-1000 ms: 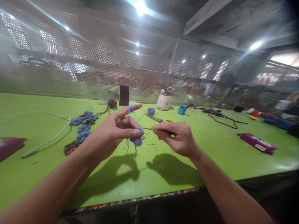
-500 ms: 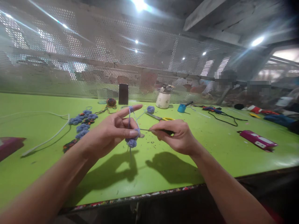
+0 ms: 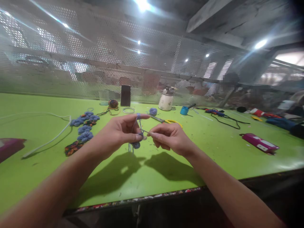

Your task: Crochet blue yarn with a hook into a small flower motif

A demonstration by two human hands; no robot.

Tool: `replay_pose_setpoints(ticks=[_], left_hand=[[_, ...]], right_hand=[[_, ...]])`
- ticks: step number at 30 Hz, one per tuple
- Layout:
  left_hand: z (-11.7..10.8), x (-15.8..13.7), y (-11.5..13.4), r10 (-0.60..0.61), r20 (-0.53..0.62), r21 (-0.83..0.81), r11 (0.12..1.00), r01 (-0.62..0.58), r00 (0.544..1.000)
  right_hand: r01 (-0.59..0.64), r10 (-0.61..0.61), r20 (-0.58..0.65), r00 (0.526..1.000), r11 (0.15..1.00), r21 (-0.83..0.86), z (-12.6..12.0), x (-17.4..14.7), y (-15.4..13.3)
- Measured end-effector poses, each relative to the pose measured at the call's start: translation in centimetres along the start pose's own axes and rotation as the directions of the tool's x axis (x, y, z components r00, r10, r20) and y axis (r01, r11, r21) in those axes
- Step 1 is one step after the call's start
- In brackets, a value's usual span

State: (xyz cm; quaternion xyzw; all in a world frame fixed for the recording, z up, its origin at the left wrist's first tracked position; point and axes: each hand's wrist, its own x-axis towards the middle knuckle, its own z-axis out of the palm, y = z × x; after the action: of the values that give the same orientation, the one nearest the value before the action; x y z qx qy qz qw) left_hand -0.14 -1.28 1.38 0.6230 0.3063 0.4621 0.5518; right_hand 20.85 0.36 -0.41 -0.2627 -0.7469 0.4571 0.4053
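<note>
Between thumb and fingers, my left hand (image 3: 121, 131) pinches a small piece of blue-purple crochet (image 3: 136, 144). Its index finger points out to the right with yarn (image 3: 138, 116) wound around it, and loose strands hang below the piece. In my right hand (image 3: 168, 136) is a crochet hook (image 3: 145, 131), its thin shaft reaching left to the top of the crochet. The hook's tip is too small to make out among the loops. Behind the hands lie a blue-purple yarn ball (image 3: 153, 111) and yellow-handled scissors (image 3: 172, 121).
Crocheted flowers (image 3: 85, 129) lie left of my hands, by a white cable (image 3: 57, 136). Farther back stand a dark phone (image 3: 125, 96), a multicoloured yarn ball (image 3: 113, 104), a pale bottle (image 3: 165, 100) and a blue pot (image 3: 184, 110). A purple box (image 3: 260, 143) sits right on the green table (image 3: 220, 158).
My left hand has shifted slightly right and its index finger is lower. My right hand has moved a little left and turned, and the hands are closer together.
</note>
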Motion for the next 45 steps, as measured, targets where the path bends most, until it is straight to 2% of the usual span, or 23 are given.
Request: replay_pose_setpoints(ticks=[4, 7, 9, 12, 13, 14, 15, 16, 18, 20, 22, 25, 28, 31, 34, 36, 38, 41, 45], left_hand=[[0.2, -0.2, 0.2, 0.069, 0.012, 0.147, 0.987, -0.071, 0.998], [0.3, -0.2, -0.2, 0.166, 0.005, 0.331, 0.930, -0.158, 0.986], [0.6, -0.2, -0.7, 0.288, -0.016, 0.526, 0.817, -0.237, 0.957], [1.2, -0.3, -1.5, 0.511, 0.011, 0.768, 0.546, -0.334, 0.859], [1.5, -0.3, -1.7, 0.559, 0.016, 0.795, 0.496, -0.350, 0.829], [1.7, -0.4, -1.7, 0.583, -0.003, 0.787, 0.502, -0.358, 0.813], [1.8, -0.4, -1.7, 0.578, -0.047, 0.741, 0.566, -0.360, 0.814], [2.0, -0.4, -1.5, 0.537, -0.103, 0.650, 0.673, -0.352, 0.837], [2.0, -0.4, -1.1, 0.385, -0.181, 0.355, 0.884, -0.305, 0.905], [1.8, -0.3, -0.6, 0.244, -0.168, 0.061, 0.970, -0.237, 0.955], [1.5, -0.2, -0.2, 0.163, -0.129, -0.117, 0.977, -0.178, 0.978], [0.9, -0.4, 0.1, 0.092, -0.084, -0.252, 0.961, -0.111, 0.992], [0.4, -0.6, 0.3, 0.066, -0.049, -0.309, 0.948, -0.078, 0.997], [0.1, -0.6, 0.4, 0.038, -0.079, -0.341, 0.938, -0.063, 0.996], [0.0, -0.3, 0.0, 0.003, -0.082, -0.287, 0.958, -0.027, 0.997], [0.1, -0.1, -0.4, -0.012, -0.051, -0.193, 0.981, 0.002, 0.999], [0.2, 0.1, -0.7, -0.027, -0.028, -0.112, 0.993, 0.024, 0.999], [0.3, 0.2, -0.8, -0.023, -0.042, -0.048, 0.999, 0.021, 0.999], [0.6, 0.1, -0.6, 0.082, -0.065, 0.125, 0.989, -0.074, 0.994]], right_hand=[[-0.120, 0.120, 0.008, 0.993, 0.990, 0.078, 0.3, 0.2, 0.3], [-0.175, 0.179, -0.007, 0.984, 0.970, 0.168, 0.7, 0.3, 0.5], [-0.217, 0.226, -0.003, 0.974, 0.939, 0.267, 1.1, 0.3, 0.7], [-0.265, 0.286, 0.021, 0.958, 0.856, 0.443, 1.8, 0.4, 0.9], [-0.258, 0.286, 0.017, 0.958, 0.833, 0.489, 2.1, 0.4, 1.0], [-0.236, 0.273, 0.006, 0.962, 0.818, 0.525, 2.4, 0.4, 1.0], [-0.202, 0.249, -0.013, 0.968, 0.813, 0.545, 2.6, 0.4, 1.1], [-0.164, 0.218, -0.035, 0.975, 0.822, 0.546, 2.7, 0.4, 1.1], [-0.086, 0.144, -0.081, 0.986, 0.867, 0.491, 2.8, 0.2, 1.2], [-0.013, 0.065, -0.129, 0.989, 0.928, 0.372, 2.7, 0.0, 1.2], [0.060, -0.022, -0.165, 0.986, 0.972, 0.227, 2.5, -0.1, 1.0], [0.184, -0.186, -0.192, 0.963, 0.982, -0.029, 2.0, -0.3, 0.7], [0.315, -0.377, -0.159, 0.912, 0.895, -0.315, 1.2, -0.4, 0.3], [0.392, -0.470, -0.089, 0.878, 0.814, -0.429, 0.7, -0.5, -0.1], [0.350, -0.387, -0.080, 0.919, 0.890, -0.294, 0.7, -0.6, 0.0], [0.274, -0.284, -0.068, 0.957, 0.954, -0.123, 0.9, -0.5, 0.2], [0.192, -0.192, -0.063, 0.979, 0.981, -0.009, 1.0, -0.4, 0.5], [0.081, -0.078, -0.082, 0.994, 0.996, 0.036, 1.0, -0.1, 0.7], [-0.090, 0.094, -0.053, 0.994, 0.992, 0.083, 0.9, 0.2, 0.7]])
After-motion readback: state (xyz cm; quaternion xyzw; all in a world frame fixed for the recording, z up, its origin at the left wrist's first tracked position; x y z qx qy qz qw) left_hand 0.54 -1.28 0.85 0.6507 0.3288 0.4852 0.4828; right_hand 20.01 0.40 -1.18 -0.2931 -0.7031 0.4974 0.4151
